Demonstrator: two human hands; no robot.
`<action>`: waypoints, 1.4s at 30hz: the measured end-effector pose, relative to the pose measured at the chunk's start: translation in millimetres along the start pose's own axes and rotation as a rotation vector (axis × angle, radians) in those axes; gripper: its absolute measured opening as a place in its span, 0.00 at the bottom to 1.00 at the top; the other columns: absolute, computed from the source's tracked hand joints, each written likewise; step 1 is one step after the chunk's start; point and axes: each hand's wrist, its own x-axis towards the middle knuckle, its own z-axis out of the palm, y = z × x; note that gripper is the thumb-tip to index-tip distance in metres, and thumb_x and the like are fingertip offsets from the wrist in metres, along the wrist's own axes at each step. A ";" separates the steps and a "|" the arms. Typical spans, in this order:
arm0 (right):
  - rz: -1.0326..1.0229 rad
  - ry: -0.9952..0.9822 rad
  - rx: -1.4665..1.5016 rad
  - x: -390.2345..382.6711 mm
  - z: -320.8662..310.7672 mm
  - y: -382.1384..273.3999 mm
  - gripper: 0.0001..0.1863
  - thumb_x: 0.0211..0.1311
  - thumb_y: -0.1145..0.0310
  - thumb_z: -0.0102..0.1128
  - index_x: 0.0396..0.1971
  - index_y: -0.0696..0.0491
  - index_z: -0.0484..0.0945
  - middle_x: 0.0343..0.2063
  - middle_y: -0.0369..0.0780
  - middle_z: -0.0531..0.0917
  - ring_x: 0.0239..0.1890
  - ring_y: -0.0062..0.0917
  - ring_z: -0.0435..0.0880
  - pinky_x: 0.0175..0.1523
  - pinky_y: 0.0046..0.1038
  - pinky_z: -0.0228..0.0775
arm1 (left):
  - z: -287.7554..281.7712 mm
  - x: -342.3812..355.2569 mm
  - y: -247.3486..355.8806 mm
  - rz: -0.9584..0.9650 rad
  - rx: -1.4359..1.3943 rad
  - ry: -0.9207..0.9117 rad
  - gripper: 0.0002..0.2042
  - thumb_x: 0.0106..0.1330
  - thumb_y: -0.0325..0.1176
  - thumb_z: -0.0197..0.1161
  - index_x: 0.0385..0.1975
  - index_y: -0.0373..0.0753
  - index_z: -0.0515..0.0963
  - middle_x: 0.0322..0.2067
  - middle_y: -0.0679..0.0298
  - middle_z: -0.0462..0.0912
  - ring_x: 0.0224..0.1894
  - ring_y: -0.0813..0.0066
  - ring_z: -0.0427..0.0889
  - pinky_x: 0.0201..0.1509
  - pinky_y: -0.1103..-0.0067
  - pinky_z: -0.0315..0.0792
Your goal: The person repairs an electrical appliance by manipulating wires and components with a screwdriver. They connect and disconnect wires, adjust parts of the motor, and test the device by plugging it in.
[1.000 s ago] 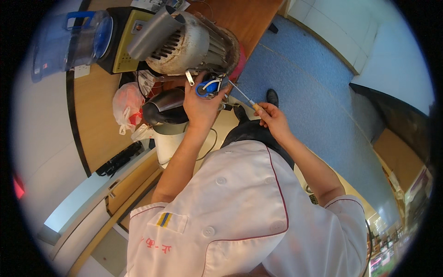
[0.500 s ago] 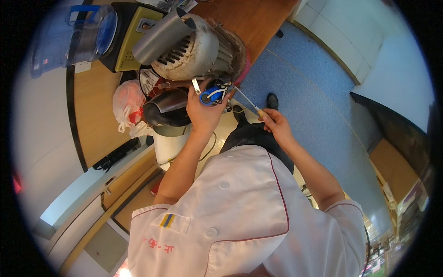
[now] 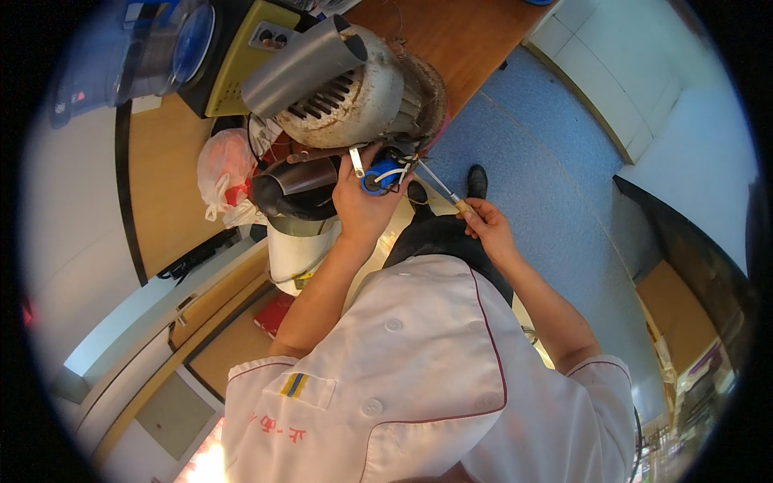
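Screwdriver point(image 3: 461, 205) in closed right grip point(image 3: 489, 229)

Near the top centre of the frame, a rusty grey motor point(image 3: 366, 101) lies on a brown tabletop point(image 3: 471, 32). Just below it, the left grip point(image 3: 362, 207) is around a blue cylindrical part point(image 3: 388, 167) with white wires. At centre right, the right grip point(image 3: 489, 225) holds a screwdriver point(image 3: 441, 184) by its yellowish handle, shaft slanting up-left toward the wires. A pinkish plastic bag point(image 3: 219, 165) sits left of centre.
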 end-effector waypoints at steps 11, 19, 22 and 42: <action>-0.012 -0.016 -0.001 -0.5 0.7 -2.8 0.16 0.77 0.67 0.60 0.60 0.54 0.78 0.43 0.34 0.88 0.34 0.14 0.77 0.40 0.18 0.70 | -2.5 2.4 -0.9 0.093 0.022 0.043 0.31 0.46 0.34 0.85 0.54 0.41 0.83 0.49 0.56 0.83 0.46 0.51 0.87 0.49 0.67 0.82; -0.032 -0.016 0.015 -4.0 -1.0 2.1 0.16 0.77 0.67 0.60 0.59 0.55 0.78 0.43 0.34 0.87 0.33 0.14 0.78 0.40 0.18 0.70 | -5.7 -1.1 3.1 0.010 0.028 -0.003 0.32 0.47 0.31 0.86 0.56 0.36 0.82 0.50 0.53 0.84 0.50 0.60 0.87 0.54 0.71 0.81; -0.038 -0.022 0.008 -6.2 -1.2 1.6 0.17 0.76 0.67 0.61 0.60 0.55 0.78 0.43 0.34 0.87 0.34 0.14 0.78 0.40 0.18 0.70 | -8.5 -3.5 -2.1 0.012 0.026 0.000 0.32 0.48 0.31 0.86 0.56 0.37 0.82 0.50 0.54 0.84 0.50 0.61 0.87 0.54 0.72 0.81; -0.097 -0.030 0.021 -20.7 -5.4 -5.6 0.16 0.76 0.68 0.62 0.58 0.55 0.80 0.43 0.33 0.87 0.34 0.14 0.77 0.40 0.17 0.70 | -9.0 -6.0 7.2 -0.091 0.033 -0.017 0.30 0.48 0.35 0.86 0.52 0.36 0.83 0.43 0.53 0.88 0.46 0.59 0.88 0.52 0.69 0.80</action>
